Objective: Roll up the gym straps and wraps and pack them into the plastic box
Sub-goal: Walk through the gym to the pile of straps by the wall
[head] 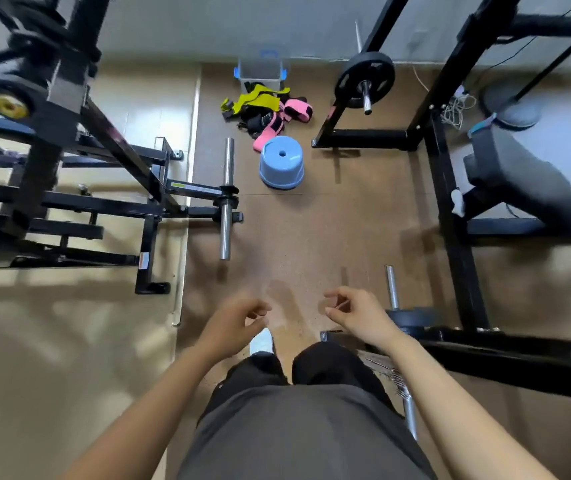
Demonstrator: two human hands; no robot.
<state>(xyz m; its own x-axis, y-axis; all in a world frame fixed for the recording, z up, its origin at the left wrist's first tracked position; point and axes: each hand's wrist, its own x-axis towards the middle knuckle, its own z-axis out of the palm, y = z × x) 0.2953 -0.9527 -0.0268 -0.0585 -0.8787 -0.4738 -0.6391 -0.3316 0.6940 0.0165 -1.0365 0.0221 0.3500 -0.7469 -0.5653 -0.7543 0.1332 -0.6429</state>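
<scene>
Straps and wraps (266, 109): loose heap of yellow-green, pink and black pieces on the floor at 12 o'clock, well apart from the person; none looks rolled
Plastic box (261, 69): clear, blue clips, just behind the heap at 12 o'clock, by the wall; contents cannot be told
Left hand (233, 322): 7 o'clock, fingers loosely curled, thumb near forefinger, holding nothing
Right hand (356, 315): 5 o'clock, fingers loosely curled, likewise empty
Blue stool (281, 162): on the floor between person and heap, just beside a pink wrap
Risk, footing: steel bar (226, 199) at 10 o'clock juts into the walkway and a second bar end (392, 287) stands at 4 o'clock; a shin or foot could catch either on the way forward
Risk, bending: weight plate (364, 79) and its bar tip at 1 o'clock reach toward the heap; a head or shoulder could strike them while crouching
Risk, tangle: pieces overlap, so pulling one would likely drag others; slack rolls would probably spring open in the box
Writing: white-and-orange sticker (143, 260) at 9 o'clock and yellow-green strip (178, 185) at 10 o'clock, both too small to read; no brand legible anywhere
</scene>
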